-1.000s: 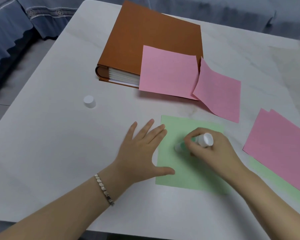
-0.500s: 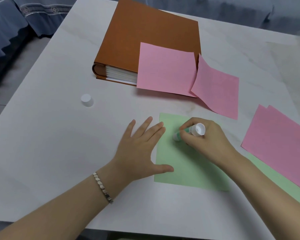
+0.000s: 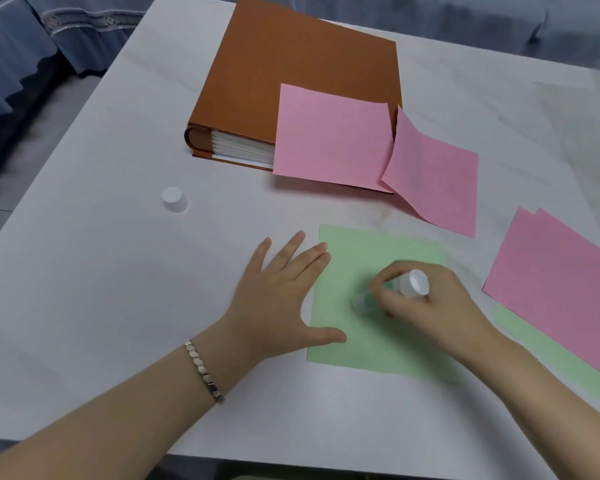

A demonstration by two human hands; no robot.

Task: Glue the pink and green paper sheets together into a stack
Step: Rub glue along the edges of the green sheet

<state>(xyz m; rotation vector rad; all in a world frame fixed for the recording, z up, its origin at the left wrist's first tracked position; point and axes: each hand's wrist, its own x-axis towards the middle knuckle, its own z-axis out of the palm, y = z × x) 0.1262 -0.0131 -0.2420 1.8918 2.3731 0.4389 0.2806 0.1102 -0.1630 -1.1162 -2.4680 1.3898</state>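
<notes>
A green paper sheet (image 3: 368, 254) lies flat on the white tabletop (image 3: 101, 271), near its front edge. The left hand (image 3: 278, 299) rests palm down at the sheet's left edge, its grip spread wide. The thumb and the nearest fingertip lie on the green paper, and the other fingers lie on the tabletop. A silver bracelet (image 3: 203, 370) circles that wrist.

The right hand (image 3: 430, 306) has its grip pinched round a glue stick (image 3: 413, 284). The stick is tilted, with its white end up and its blurred lower end down on the middle of the green sheet. The glue stick's white cap (image 3: 174, 199) stands alone on the tabletop, well apart to the left.

Farther back lies a thick brown binder (image 3: 291, 81), closed. 1 pink sheet (image 3: 329, 140) lies on its near right corner and overhangs the front edge. A 2nd pink sheet (image 3: 433, 178) leans against the binder's right side and curves down onto the tabletop.

At the right edge of the view, a pink stack (image 3: 551, 278) shows 2 offset corners. It lies on another green sheet (image 3: 551, 368), which sticks out below it. Blue cloth (image 3: 14, 64) shows beyond the tabletop's far left corner.
</notes>
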